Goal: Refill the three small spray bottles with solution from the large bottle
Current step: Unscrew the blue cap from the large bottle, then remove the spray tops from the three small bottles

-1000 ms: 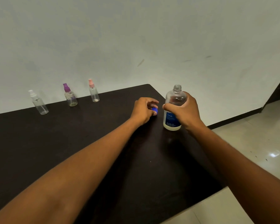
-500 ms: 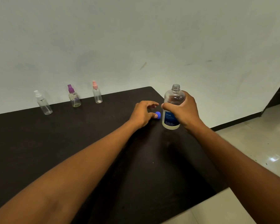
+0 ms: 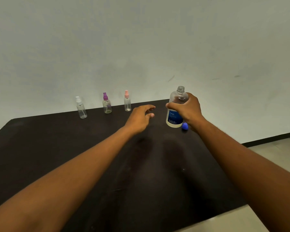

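My right hand [image 3: 187, 110] grips the large clear bottle [image 3: 175, 117] with a blue label; its threaded neck is uncapped and it stands near the table's far right corner. Its blue cap [image 3: 184, 126] lies on the table just right of the bottle's base. My left hand [image 3: 141, 118] hovers left of the bottle with fingers relaxed and spread, holding nothing. Three small spray bottles stand in a row along the far edge: one with a white top [image 3: 80, 107], one with a purple top [image 3: 106, 103] and one with a pink top [image 3: 127, 101].
The dark table [image 3: 107, 164] runs along a pale wall. Its right edge drops to a light tiled floor [image 3: 274, 151] with a black skirting strip.
My left hand has let go of the blue cap and drawn away to the left, opening up. The cap now lies by the bottle's base. My right hand keeps its grip.
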`<state>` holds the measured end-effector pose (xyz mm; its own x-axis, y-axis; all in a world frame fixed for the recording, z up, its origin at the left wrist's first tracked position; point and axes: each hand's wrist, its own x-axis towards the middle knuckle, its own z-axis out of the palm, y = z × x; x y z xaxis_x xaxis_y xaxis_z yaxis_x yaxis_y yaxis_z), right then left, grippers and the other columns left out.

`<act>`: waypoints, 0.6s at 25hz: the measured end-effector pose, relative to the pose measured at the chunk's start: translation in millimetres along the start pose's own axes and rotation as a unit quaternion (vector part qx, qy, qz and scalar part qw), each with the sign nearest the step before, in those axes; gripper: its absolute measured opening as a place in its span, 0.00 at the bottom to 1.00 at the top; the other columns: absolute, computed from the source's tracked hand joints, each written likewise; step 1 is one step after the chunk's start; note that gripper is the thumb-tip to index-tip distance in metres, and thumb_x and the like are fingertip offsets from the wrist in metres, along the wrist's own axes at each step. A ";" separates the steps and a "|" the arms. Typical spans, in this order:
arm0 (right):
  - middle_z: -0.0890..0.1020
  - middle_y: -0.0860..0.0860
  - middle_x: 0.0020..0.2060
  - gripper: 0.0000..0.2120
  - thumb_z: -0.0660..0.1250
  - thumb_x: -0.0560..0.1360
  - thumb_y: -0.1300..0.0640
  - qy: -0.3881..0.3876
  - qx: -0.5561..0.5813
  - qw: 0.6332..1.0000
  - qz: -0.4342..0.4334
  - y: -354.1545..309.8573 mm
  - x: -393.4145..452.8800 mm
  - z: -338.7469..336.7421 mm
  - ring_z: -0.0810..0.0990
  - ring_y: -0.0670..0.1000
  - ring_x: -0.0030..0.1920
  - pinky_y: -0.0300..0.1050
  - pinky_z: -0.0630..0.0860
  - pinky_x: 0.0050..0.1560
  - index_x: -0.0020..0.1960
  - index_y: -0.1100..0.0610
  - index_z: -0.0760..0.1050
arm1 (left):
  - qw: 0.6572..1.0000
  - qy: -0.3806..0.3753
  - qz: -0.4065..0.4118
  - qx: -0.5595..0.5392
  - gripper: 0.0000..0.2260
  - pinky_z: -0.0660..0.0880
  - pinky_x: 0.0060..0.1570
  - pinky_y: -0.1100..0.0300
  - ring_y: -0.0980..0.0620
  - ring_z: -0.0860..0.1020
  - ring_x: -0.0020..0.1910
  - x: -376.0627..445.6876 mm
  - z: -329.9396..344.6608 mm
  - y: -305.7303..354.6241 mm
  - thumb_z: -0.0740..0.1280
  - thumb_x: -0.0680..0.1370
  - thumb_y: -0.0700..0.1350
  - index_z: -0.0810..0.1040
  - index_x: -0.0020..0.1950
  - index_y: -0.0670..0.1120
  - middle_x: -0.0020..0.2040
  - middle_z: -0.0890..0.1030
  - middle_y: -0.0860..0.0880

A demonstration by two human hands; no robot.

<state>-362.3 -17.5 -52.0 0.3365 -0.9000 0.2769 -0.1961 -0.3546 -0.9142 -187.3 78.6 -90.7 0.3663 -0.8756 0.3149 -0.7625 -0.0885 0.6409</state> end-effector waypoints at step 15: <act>0.81 0.50 0.58 0.27 0.81 0.66 0.55 -0.015 -0.001 0.999 0.040 45.8 15.4 30.6 0.80 0.54 0.59 0.51 0.80 0.59 0.62 0.52 0.75 | 1.000 0.000 0.002 -0.006 0.19 0.74 0.68 0.51 0.53 0.77 0.67 -4.6 4.1 -30.0 0.68 0.82 0.44 0.74 0.74 0.49 0.68 0.79 0.49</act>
<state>-337.9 -39.9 -98.6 0.3467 -0.9178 0.1937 -0.2255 -0.2820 -0.9325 -168.3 83.3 -114.2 0.3626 -0.8763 0.3172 -0.7575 -0.0789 0.6480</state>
